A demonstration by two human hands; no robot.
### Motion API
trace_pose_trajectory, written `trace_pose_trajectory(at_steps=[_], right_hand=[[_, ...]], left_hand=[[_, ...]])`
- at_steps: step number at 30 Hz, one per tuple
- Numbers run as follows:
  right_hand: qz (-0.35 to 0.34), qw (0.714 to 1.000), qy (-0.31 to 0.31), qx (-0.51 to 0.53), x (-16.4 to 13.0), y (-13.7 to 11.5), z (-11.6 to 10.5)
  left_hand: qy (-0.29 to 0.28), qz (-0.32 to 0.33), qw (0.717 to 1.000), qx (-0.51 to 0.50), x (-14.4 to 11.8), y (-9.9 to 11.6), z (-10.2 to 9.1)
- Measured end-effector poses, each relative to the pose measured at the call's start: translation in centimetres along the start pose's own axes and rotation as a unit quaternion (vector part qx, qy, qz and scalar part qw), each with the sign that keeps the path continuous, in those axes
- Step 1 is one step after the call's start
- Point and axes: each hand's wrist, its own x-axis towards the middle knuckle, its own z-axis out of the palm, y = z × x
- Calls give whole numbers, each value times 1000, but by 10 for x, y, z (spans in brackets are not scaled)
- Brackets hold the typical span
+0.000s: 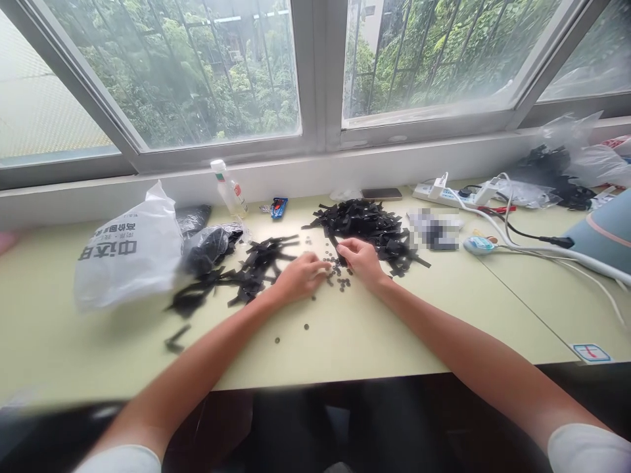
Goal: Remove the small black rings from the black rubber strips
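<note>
Pale green table [374,341] below a wide window [197,72].

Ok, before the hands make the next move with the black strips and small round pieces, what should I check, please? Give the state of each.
1. Left hand on the small round pieces: ok.
2. Right hand pinching a black strip: ok.
3. Piece already held in left hand: cannot tell, the fingers hide it.
4. Right pile of strips close to the hands: ok.
5. Round pieces kept together: not ok, stray pieces lie nearer the table edge.
6. Left pile of strips apart from right pile: ok.
</note>
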Motion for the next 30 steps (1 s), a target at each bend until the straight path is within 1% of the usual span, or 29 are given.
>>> trace_pose_trajectory(at_steps=[2,4,7,9,13,21,24,27,30], right_hand=[[-6,1000,-6,-6,0,0,0],[-10,1000,-7,-8,-1,-1,0],[-9,1000,-5,-6,-1,-1,0],[-6,1000,-6,-4,-1,-2,0],[2,1000,-11,-2,0,-2,0],[-8,999,-30,-9,2,3,0],[-12,999,-32,-10,2,4,0],[-11,999,-35,-13,2,3,0],[-11,999,-41,-14,1,1,0]], left_hand=[[3,-15,1000,-27,3,-2,-1],[0,-19,999,-28,6,-4,-2],[-7,1,1000,6,12,-5,0],[-1,10,1000,18,14,-6,2],[15,4,1000,8,13,-10,6],[6,36,999,30,13,-14,10],[7,43,999,24,14,-16,11],[12,41,999,3,13,-17,10],[11,53,999,5,11,-14,8]])
